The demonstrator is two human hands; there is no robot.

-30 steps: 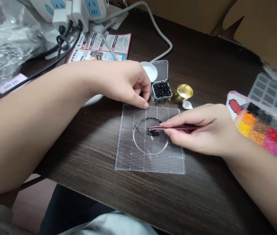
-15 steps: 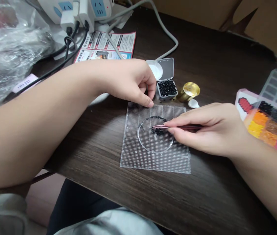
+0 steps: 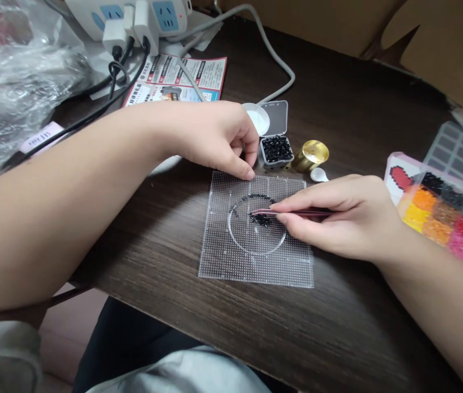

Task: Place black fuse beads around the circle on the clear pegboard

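Note:
A clear square pegboard (image 3: pixel 218 262) lies on the dark table with a pale ring (image 3: pixel 251 252) showing on it. Black tube beads (image 3: pixel 260 195) run along the ring's far arc, and a small pile of black beads (image 3: pixel 261 220) sits inside it. My right hand (image 3: pixel 337 218) pinches tweezers (image 3: pixel 311 213), their tips at the pile's left edge; whether a bead is between them is too small to tell. With fingers curled, my left hand (image 3: pixel 218 134) has its thumb on the board's far edge.
Behind the board stand an open box of black beads (image 3: pixel 277 150), a gold cylinder (image 3: pixel 312 155) and a white scoop (image 3: pixel 318 174). A sorted bead case (image 3: pixel 439 215) is at right. Plastic wrapping (image 3: pixel 30 82), a leaflet (image 3: pixel 198 73) and a power strip (image 3: pixel 166 16) lie at left and back.
The view has shifted slightly, so the things at right appear a little further left. Both hands keep their poses, the tweezers still at the bead pile.

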